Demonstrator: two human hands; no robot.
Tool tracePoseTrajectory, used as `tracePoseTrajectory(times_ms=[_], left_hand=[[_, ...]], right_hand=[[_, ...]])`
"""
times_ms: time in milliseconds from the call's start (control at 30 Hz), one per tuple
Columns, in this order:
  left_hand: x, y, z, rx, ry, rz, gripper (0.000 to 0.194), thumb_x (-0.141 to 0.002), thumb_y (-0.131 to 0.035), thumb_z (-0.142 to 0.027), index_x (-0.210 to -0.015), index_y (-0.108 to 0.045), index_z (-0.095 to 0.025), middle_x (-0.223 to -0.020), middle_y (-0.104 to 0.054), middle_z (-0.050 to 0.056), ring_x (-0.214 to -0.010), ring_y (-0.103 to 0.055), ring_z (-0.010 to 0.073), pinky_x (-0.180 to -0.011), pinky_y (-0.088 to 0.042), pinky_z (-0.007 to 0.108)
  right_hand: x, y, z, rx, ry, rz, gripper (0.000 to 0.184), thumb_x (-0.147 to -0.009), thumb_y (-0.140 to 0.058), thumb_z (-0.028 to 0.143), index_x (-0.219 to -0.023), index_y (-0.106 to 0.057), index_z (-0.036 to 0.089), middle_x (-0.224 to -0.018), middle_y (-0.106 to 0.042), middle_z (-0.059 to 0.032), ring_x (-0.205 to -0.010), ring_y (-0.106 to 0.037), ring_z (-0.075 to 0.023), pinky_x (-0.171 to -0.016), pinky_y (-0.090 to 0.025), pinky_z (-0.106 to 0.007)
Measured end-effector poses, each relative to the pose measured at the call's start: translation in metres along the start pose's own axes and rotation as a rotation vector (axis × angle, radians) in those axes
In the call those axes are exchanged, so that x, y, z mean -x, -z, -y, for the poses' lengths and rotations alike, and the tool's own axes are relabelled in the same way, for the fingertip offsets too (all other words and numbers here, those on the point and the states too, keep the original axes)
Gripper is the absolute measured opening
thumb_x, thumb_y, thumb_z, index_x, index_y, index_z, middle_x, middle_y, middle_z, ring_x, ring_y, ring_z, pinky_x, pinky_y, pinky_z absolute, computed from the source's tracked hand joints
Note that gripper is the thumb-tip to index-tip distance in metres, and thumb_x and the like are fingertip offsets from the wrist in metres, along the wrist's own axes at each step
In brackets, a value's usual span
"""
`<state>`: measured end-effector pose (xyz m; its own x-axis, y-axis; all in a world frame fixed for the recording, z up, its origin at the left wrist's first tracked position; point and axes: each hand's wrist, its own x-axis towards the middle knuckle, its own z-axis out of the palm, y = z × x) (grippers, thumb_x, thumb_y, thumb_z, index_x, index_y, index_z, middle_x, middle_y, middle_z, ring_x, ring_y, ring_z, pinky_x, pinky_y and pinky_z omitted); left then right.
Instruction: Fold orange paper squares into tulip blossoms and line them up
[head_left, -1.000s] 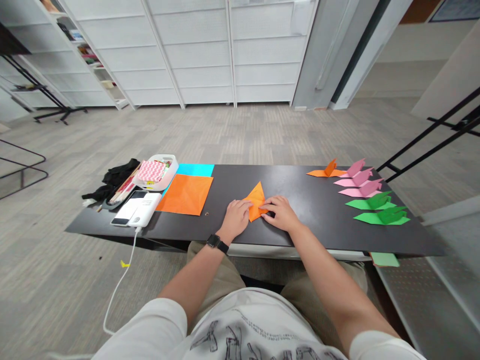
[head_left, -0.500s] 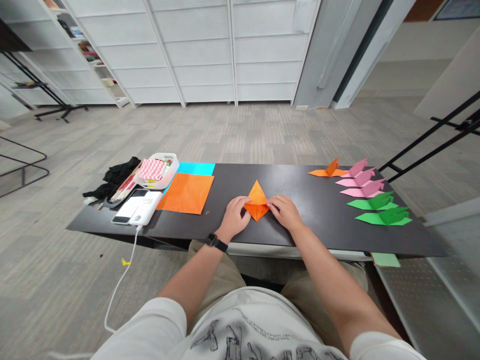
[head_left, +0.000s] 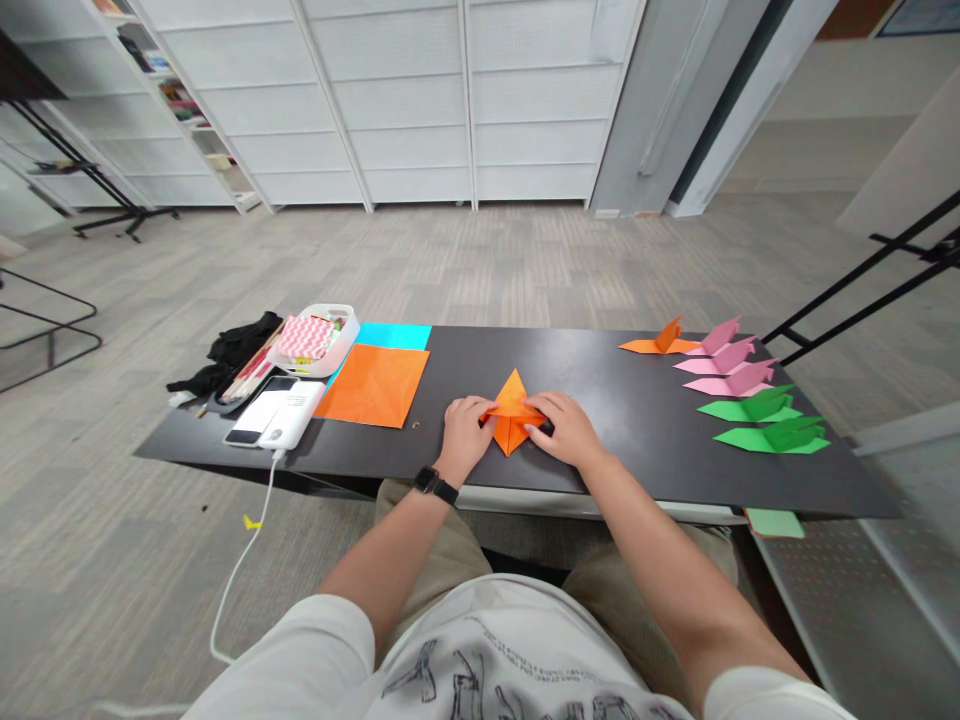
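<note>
Between my hands, near the front edge of the dark table [head_left: 585, 375], is a folded piece of orange origami paper [head_left: 513, 432]. It is diamond-shaped, with a point toward the far side, a point toward me and a raised fold across the middle. My left hand [head_left: 466, 432] pinches its left corner between thumb and fingers. My right hand [head_left: 566, 428] pinches the right corner the same way. The fingers cover both side corners. A flat orange paper sheet [head_left: 379, 385] lies left of my left hand, partly over a blue sheet [head_left: 397, 337].
Finished paper birds stand at the right: an orange one [head_left: 664, 340], several pink ones [head_left: 727, 380] and green ones [head_left: 772, 435]. At the left are a white basket [head_left: 346, 330], a phone [head_left: 259, 412], a power bank [head_left: 294, 415] with a white cable [head_left: 244, 590], and black cloth [head_left: 244, 340].
The paper has turned from a tilt to point straight away from me. My hands have gripped its side corners, and the fold across the middle now stands up more.
</note>
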<state>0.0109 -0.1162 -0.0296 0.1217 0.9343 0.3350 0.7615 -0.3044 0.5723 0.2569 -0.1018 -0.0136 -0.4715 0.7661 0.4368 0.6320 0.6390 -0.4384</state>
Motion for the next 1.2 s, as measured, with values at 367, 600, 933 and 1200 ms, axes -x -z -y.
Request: tracePoseTrajectory(times_ms=[367,600,933,1200], left_hand=[[0.000,0.003,-0.006,0.007,0.032,-0.058,0.026,-0.092,-0.069,-0.018,-0.118,-0.072,-0.025,-0.114,-0.075,0.006,-0.109,-0.067,0.0266,-0.102,-0.051,0.045],[0.000,0.004,-0.007,0.017,0.048,-0.064,0.023,-0.095,-0.069,-0.023,-0.117,-0.072,-0.025,-0.108,-0.075,0.006,-0.103,-0.067,0.0259,-0.099,-0.052,0.045],[0.001,0.006,-0.010,-0.073,0.084,-0.022,0.022,-0.096,-0.068,-0.022,-0.117,-0.072,-0.024,-0.106,-0.075,0.005,-0.102,-0.067,0.0245,-0.099,-0.050,0.041],[0.004,0.019,-0.018,-0.258,0.025,0.087,0.020,-0.104,-0.057,-0.030,-0.115,-0.072,-0.023,-0.109,-0.076,0.006,-0.103,-0.067,0.0243,-0.098,-0.048,0.037]], right_hand=[[0.000,-0.013,-0.008,0.115,-0.110,-0.007,0.036,-0.096,-0.064,0.025,-0.129,-0.078,0.030,-0.115,-0.082,-0.0056,-0.108,-0.071,-0.0285,-0.098,-0.050,-0.049],[-0.001,-0.015,-0.002,0.170,-0.137,-0.054,0.029,-0.099,-0.064,0.024,-0.119,-0.082,0.032,-0.111,-0.083,-0.0020,-0.100,-0.072,-0.0272,-0.093,-0.050,-0.046],[-0.011,-0.006,0.016,0.344,-0.252,0.123,0.028,-0.104,-0.060,0.032,-0.116,-0.084,0.031,-0.102,-0.083,-0.0043,-0.096,-0.068,-0.0251,-0.086,-0.046,-0.038],[-0.025,0.005,0.039,0.475,-0.358,0.249,0.028,-0.103,-0.057,0.031,-0.103,-0.085,0.028,-0.096,-0.082,-0.0074,-0.097,-0.067,-0.0266,-0.082,-0.044,-0.036]])
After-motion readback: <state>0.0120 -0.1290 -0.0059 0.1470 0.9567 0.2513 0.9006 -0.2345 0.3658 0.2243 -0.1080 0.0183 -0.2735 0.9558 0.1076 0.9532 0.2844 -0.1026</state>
